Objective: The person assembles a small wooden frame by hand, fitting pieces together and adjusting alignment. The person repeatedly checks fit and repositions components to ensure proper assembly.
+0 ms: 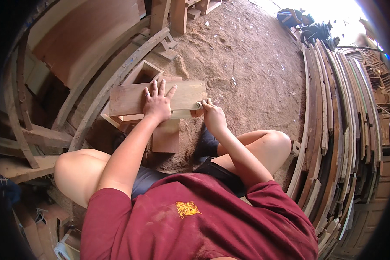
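A pale wooden board (pixel 130 99) lies across a wooden box-like piece in front of me, its long side running left to right. My left hand (pixel 158 105) is pressed flat on top of the board, fingers spread, with a ring on one finger. At the board's right end, my right hand (pixel 213 114) has its fingers pinched around a small folded grey piece (pixel 199 104); its exact kind is too small to tell. Under the board show an open wooden box end (pixel 146 71) and an upright wooden block (pixel 166 136).
Long planks (pixel 323 130) are stacked along my right side. To the left stand curved-looking timbers (pixel 117 82) and a large wooden panel (pixel 89 41). Sandy ground (pixel 251 78) covered in dust stretches ahead, with a motorbike (pixel 318 34) at the far right. My bent knees (pixel 275 141) flank the work.
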The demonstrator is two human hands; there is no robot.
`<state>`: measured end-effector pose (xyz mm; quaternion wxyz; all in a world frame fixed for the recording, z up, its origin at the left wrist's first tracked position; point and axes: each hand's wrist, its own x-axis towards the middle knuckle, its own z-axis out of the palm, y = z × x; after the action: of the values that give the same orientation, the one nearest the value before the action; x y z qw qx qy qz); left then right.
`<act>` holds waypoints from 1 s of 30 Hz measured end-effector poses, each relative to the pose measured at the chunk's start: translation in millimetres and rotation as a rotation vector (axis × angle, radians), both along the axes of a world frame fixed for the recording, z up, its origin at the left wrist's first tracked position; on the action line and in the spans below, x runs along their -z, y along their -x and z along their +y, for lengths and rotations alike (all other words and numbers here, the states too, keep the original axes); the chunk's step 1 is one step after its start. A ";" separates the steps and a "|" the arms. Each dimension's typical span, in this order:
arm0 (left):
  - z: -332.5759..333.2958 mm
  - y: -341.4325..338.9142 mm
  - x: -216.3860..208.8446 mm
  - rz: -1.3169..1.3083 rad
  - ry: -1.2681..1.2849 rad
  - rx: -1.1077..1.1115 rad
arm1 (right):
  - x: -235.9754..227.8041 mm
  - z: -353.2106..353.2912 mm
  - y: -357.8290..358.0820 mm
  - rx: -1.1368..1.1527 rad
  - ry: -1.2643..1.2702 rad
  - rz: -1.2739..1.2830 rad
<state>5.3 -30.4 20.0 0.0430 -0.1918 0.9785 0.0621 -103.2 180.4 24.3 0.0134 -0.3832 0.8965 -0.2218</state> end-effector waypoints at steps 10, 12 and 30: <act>-3.8 -0.9 10.3 0.024 0.042 0.030 | -33.3 31.5 -10.1 -0.187 -0.217 -0.074; -1.9 1.8 10.3 0.030 0.044 0.041 | -26.3 48.3 0.6 -0.283 -0.276 -0.146; -40.0 37.7 -47.0 -0.108 -0.125 0.094 | -31.2 53.7 18.2 -0.449 -0.486 -0.302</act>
<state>-32.4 -70.4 67.0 0.1105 -0.1459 0.9769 0.1107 -121.4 234.0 55.6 0.2848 -0.5189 0.8046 -0.0479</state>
